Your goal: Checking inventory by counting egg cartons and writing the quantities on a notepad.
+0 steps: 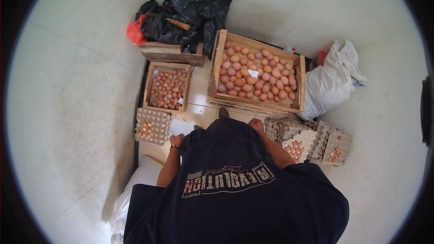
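Note:
My left hand point(176, 139) is closed at the lower edge of a white paper sheet point(181, 126). Just left of it is a stack of egg trays point(153, 133), the top one holding several brown eggs. My right hand point(256, 125) is closed beside more stacked trays point(294, 135), some with eggs in them; what it holds, if anything, is too small to make out. Ahead of me stand a smaller wooden crate of eggs point(148, 88) and a larger one point(301, 83), each with a small white slip among the eggs. My dark-shirted body hides much below.
Black plastic bags point(194, 9) and a red bag point(135, 31) lie on a wooden box point(167, 52) at the back left. A white sack point(330, 81) leans at the right wall, another pale bag point(135, 176) at lower left. Pale walls point(72, 86) close in around the tiled floor point(199, 95).

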Motion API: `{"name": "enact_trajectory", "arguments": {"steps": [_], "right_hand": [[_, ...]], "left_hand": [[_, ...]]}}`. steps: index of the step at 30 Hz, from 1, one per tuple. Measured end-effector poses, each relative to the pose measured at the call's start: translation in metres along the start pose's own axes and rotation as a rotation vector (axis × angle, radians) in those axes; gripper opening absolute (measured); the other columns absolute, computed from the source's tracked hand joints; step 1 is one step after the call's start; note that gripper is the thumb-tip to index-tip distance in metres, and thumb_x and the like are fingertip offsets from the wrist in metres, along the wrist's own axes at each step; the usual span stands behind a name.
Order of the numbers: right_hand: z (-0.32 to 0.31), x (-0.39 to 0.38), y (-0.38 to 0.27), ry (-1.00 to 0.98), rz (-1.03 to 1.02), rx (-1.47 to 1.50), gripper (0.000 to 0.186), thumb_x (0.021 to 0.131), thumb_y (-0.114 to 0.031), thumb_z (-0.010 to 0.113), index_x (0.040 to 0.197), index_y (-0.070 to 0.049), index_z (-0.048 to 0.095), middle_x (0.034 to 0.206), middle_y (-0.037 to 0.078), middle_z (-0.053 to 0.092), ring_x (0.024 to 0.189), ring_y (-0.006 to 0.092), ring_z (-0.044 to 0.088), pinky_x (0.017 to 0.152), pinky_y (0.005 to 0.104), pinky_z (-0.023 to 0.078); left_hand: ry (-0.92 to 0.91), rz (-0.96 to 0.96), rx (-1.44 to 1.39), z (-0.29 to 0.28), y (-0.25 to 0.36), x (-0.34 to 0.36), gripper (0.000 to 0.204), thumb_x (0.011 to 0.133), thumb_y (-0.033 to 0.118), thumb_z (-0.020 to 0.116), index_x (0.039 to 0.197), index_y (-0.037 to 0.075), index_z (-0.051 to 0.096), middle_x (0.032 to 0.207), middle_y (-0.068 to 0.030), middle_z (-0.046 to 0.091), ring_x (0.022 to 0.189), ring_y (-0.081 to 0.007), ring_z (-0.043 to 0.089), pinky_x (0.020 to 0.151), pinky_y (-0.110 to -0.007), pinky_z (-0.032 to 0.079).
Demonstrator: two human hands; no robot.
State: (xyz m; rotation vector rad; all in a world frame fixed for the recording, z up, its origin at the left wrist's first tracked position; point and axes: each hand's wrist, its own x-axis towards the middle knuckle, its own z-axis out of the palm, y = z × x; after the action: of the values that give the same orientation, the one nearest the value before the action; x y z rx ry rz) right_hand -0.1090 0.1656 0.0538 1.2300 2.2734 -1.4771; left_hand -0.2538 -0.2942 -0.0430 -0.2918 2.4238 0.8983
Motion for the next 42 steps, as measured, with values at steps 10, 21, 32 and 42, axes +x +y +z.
{"name": "enact_trajectory", "arguments": {"steps": [10, 21, 32, 42], "right_hand": [[-0.009, 0.006, 0.022, -0.078, -0.078, 0.115, 0.027, 0.085, -0.019, 0.053, 0.071, 0.001, 0.065, 0.072, 0.012, 0.066, 0.069, 0.0187, 0.061, 0.064, 0.034, 0.049], [-0.002, 0.014, 0.028, -0.046, -0.041, 0.075, 0.032, 0.089, -0.021, 0.051, 0.07, 0.002, 0.063, 0.072, 0.012, 0.065, 0.068, 0.0191, 0.06, 0.064, 0.0341, 0.048], [-0.013, -0.011, -0.025, -0.084, 0.042, -0.04, 0.031, 0.089, -0.018, 0.051, 0.071, 0.003, 0.065, 0.073, 0.012, 0.067, 0.069, 0.0198, 0.062, 0.066, 0.035, 0.05], [0.005, 0.019, 0.031, -0.066, 0.085, -0.005, 0.033, 0.089, -0.019, 0.05, 0.073, 0.005, 0.065, 0.077, 0.015, 0.068, 0.07, 0.0216, 0.063, 0.067, 0.0351, 0.05]], "left_hand": [[0.092, -0.248, -0.351, -0.039, 0.11, -0.063, 0.033, 0.064, 0.01, 0.067, 0.091, -0.008, 0.066, 0.083, -0.018, 0.07, 0.073, -0.0283, 0.068, 0.068, -0.037, 0.054], [0.076, -0.244, -0.407, -0.03, 0.089, -0.064, 0.039, 0.062, 0.013, 0.068, 0.097, -0.006, 0.068, 0.088, -0.0173, 0.071, 0.081, -0.028, 0.069, 0.074, -0.035, 0.054], [0.03, -0.303, -0.358, -0.048, 0.112, -0.06, 0.04, 0.062, 0.009, 0.068, 0.098, -0.006, 0.067, 0.092, -0.0171, 0.071, 0.084, -0.029, 0.068, 0.077, -0.037, 0.053], [0.048, -0.271, -0.317, -0.048, 0.117, -0.061, 0.038, 0.06, 0.01, 0.069, 0.095, -0.005, 0.068, 0.088, -0.0161, 0.072, 0.081, -0.0277, 0.069, 0.074, -0.036, 0.054]]}}
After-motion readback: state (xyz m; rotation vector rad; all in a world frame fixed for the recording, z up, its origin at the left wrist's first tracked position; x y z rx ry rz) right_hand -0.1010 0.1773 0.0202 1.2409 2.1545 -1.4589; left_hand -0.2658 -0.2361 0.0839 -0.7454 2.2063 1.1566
